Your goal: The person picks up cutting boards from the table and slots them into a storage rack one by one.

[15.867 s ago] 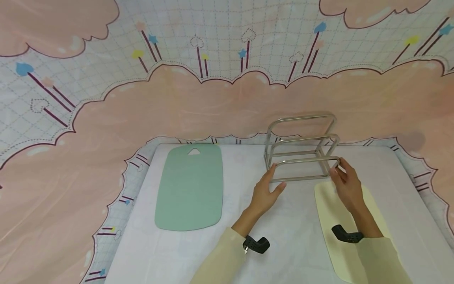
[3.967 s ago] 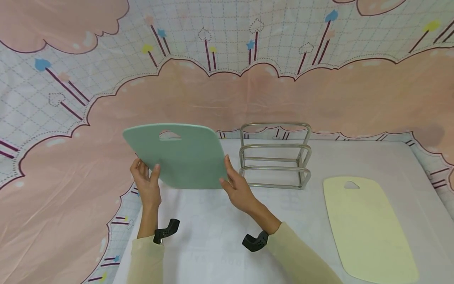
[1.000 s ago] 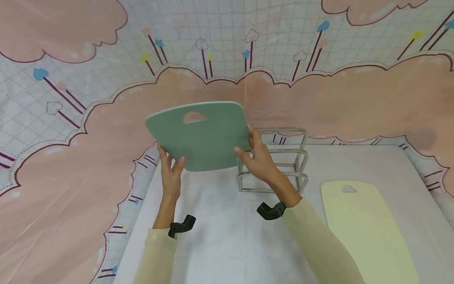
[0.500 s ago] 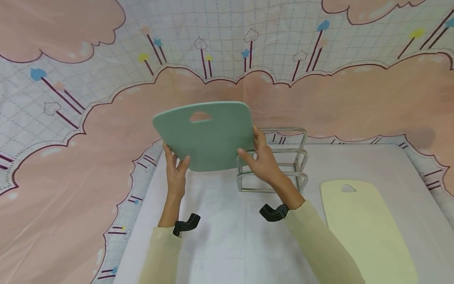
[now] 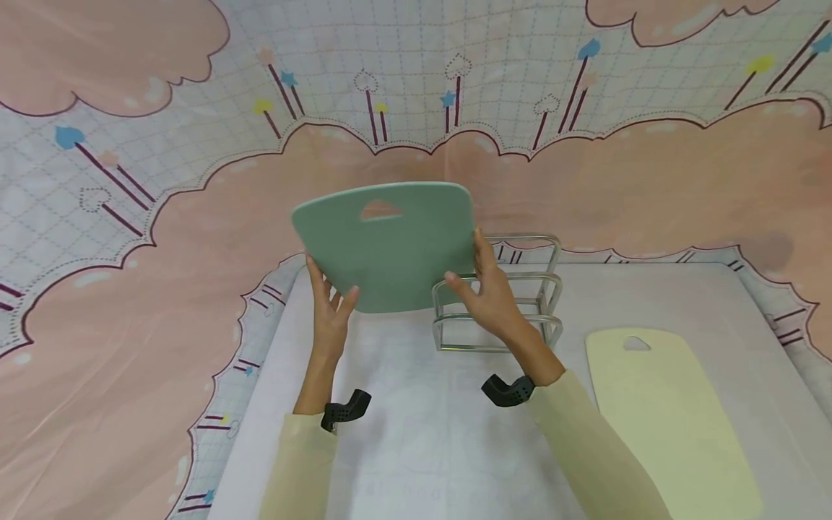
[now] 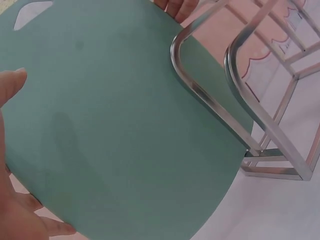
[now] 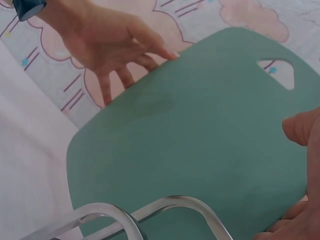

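A green cutting board (image 5: 403,249) is raised above the table, tilted, with its handle slot near the top edge. My left hand (image 5: 331,318) holds its lower left edge, thumb on the near face and fingers behind. The right hand (image 5: 490,292) grips its right edge, thumb also in front. The board's lower right part is behind the middle hoop of a metal rack (image 5: 546,318), ahead of the back hoop. In the left wrist view, two rack hoops (image 6: 215,110) cross in front of the board (image 6: 115,120). The right wrist view shows the left hand (image 7: 107,42) along the far edge.
A pale yellow cutting board (image 5: 669,419) lies flat on the white table (image 5: 416,433), to the right of the rack. Behind the table hangs a patterned peach and white cloth (image 5: 364,159).
Since four seconds ago, both hands have carried the green board up and to the right, bringing its right end behind the rack's middle hoop. In the last second it slid further right.
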A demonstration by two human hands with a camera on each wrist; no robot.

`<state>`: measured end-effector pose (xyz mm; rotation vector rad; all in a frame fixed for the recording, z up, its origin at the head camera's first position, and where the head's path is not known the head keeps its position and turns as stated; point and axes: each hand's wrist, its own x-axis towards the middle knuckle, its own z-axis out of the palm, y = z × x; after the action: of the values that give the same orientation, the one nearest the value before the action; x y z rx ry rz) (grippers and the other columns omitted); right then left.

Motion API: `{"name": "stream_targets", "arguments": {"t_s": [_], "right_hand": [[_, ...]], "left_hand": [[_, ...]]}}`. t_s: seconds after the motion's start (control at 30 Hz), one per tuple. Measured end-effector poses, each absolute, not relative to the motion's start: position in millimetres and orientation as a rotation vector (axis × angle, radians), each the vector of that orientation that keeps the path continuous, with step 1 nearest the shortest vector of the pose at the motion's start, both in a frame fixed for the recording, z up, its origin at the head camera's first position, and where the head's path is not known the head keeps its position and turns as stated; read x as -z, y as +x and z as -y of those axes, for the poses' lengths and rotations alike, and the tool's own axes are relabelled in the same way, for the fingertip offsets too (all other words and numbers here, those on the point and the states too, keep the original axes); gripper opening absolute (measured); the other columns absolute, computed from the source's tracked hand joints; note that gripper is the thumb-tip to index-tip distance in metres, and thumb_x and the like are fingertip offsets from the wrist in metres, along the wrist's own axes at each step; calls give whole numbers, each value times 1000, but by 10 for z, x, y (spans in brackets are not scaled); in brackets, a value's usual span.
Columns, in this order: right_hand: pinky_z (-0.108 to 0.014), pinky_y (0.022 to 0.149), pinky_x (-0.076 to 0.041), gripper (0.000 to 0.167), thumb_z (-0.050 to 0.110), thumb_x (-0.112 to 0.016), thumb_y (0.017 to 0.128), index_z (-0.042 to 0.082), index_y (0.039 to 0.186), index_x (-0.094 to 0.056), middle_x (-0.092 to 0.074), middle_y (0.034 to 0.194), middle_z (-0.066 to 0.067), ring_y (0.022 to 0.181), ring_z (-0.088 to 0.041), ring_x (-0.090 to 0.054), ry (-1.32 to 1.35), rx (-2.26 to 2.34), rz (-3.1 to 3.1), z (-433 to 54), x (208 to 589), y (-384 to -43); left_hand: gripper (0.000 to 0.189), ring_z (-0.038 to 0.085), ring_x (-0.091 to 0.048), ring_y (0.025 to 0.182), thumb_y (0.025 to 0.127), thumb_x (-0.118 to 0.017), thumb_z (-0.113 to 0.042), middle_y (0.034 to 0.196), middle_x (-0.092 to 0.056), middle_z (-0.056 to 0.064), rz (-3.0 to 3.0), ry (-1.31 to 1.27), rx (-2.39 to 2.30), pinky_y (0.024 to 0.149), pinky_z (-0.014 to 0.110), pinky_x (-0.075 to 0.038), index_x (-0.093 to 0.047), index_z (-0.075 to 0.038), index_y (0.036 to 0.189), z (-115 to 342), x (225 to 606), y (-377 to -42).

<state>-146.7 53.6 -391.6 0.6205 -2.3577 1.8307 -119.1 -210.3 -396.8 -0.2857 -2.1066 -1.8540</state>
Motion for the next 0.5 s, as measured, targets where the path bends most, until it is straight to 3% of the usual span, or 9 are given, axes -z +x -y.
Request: {"name": "stream_targets", "arguments": {"t_s": [0.17,0.27,0.5], "right_hand": [[-44,112,-21,82,18,-56,97,13,154,4,-2,159,-9,143,-20,-12,635,-1772,2363,-571,3919,-1455],[-44,112,-21,82,20,-56,97,8,153,2,-4,159,-10,143,-22,-14,636,-1688,2380,-586,3919,-1445],[-50,111,-21,86,36,-55,97,8,154,2,-6,158,-11,143,-27,-14,583,-1589,2437,-645,3891,-1410]], "left_hand": [[90,40,-8,141,92,-53,-2,157,16,13,2129,-282,1834,109,60,-13,15,-7,151,2061,3967,-1193],[91,41,-8,141,91,-53,-1,157,17,13,2143,-279,1835,109,59,-14,16,-8,151,2042,3982,-1198],[92,40,-6,141,93,-53,-2,157,18,11,2161,-323,1867,110,58,-13,17,-14,151,2016,3984,-1246]]}}
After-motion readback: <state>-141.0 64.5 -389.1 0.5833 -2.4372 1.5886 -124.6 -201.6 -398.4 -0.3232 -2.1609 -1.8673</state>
